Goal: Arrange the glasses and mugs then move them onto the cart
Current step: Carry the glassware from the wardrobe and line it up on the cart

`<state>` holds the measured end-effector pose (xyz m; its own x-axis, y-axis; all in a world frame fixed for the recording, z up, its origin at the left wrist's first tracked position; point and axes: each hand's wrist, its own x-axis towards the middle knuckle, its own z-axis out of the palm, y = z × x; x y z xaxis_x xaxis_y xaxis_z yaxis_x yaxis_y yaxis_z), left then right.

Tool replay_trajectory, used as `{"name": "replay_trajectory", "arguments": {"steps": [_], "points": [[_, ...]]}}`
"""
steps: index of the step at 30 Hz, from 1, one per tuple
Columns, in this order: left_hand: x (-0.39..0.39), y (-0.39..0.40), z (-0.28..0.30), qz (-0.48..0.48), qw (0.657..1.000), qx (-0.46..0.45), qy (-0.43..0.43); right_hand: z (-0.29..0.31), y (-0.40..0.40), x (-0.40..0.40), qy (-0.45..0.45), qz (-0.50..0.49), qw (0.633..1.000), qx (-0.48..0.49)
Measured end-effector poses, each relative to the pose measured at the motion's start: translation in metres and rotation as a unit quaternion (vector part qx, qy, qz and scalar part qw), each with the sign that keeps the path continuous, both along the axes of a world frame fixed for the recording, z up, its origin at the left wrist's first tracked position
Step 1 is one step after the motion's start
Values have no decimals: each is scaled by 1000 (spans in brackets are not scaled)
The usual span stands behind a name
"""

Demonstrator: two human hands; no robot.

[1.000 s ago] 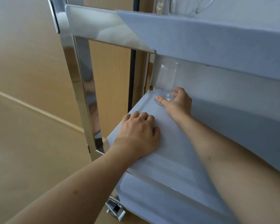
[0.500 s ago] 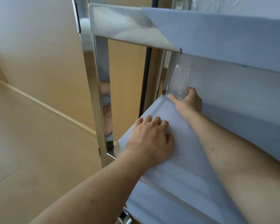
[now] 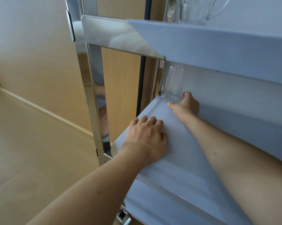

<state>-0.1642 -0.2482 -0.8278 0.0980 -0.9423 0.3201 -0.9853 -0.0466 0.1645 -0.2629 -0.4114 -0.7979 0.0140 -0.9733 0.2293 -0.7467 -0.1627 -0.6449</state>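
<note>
While your left hand (image 3: 145, 137) lay flat mid-frame on the cart shelf (image 3: 182, 148), your right hand (image 3: 185, 106) gripped the upright glass (image 3: 172, 83) at its base, upper-right of center.

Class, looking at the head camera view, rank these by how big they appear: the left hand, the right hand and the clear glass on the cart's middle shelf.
1. left hand, largest, though it lies nearer the camera.
2 and 3. clear glass and right hand look alike in size; the glass's top hides behind the upper shelf, so no ranking.

Head camera looks down, close over the cart's (image 3: 202, 159) middle shelf
</note>
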Motion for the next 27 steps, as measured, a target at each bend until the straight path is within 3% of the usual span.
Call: {"name": "replay_trajectory", "arguments": {"steps": [7, 18, 22, 27], "points": [[-2, 2, 2, 8, 1000, 24, -3, 1, 57, -30, 114, 32, 993, 19], [-6, 20, 23, -39, 999, 22, 23, -4, 146, -91, 202, 94, 975, 8], [-16, 53, 28, -17, 994, 51, 98, 4, 192, -109, 228, 105, 964, 83], [-40, 118, 73, -40, 978, 162, 123, 40, 252, -122, 240, 149, 937, 205]]}}
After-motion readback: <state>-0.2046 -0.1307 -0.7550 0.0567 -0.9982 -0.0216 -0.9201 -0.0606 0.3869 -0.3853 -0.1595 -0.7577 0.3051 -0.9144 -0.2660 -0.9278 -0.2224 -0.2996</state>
